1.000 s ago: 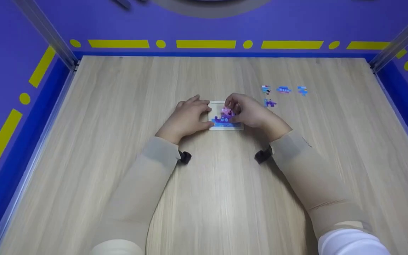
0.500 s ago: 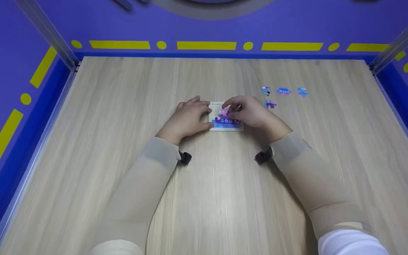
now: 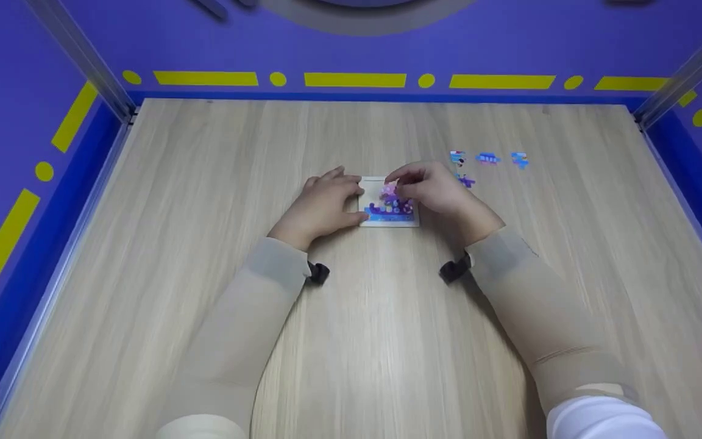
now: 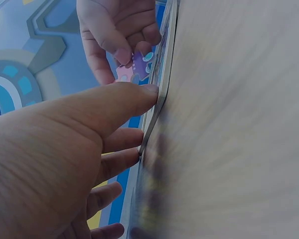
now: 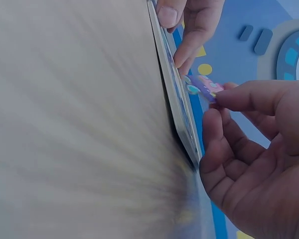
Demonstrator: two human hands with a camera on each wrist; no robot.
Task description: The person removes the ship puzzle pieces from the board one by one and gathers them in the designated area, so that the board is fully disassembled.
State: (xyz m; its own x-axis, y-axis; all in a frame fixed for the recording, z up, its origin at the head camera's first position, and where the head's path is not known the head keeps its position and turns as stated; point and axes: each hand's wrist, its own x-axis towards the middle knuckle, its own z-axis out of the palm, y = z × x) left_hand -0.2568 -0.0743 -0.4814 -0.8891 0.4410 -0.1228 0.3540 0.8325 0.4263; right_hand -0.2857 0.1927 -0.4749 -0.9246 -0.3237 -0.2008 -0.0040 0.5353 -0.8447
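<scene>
A small square puzzle tray (image 3: 389, 225) lies on the table, its lower part filled with blue and purple pieces. The left hand (image 3: 322, 204) rests at the tray's left edge, thumb and fingers spread against the rim (image 4: 163, 94). Over the tray's right side, the right hand (image 3: 436, 190) pinches a pink and purple puzzle piece (image 5: 205, 88) between thumb and fingers. In the right wrist view the piece is tilted and held above the tray's surface. The left wrist view shows the same piece (image 4: 139, 67) beyond the left thumb.
Several loose pieces lie behind and right of the tray, among them a blue one (image 3: 520, 160), a bus-like one (image 3: 488, 158) and a purple one (image 3: 466, 180) close to the right hand. Blue panels with yellow marks (image 3: 355, 78) border the wooden table.
The right hand has lifted slightly away from the tray's lower rows, with the pink and purple piece in its fingers, uncovering more of the purple row. The left hand has stayed in place.
</scene>
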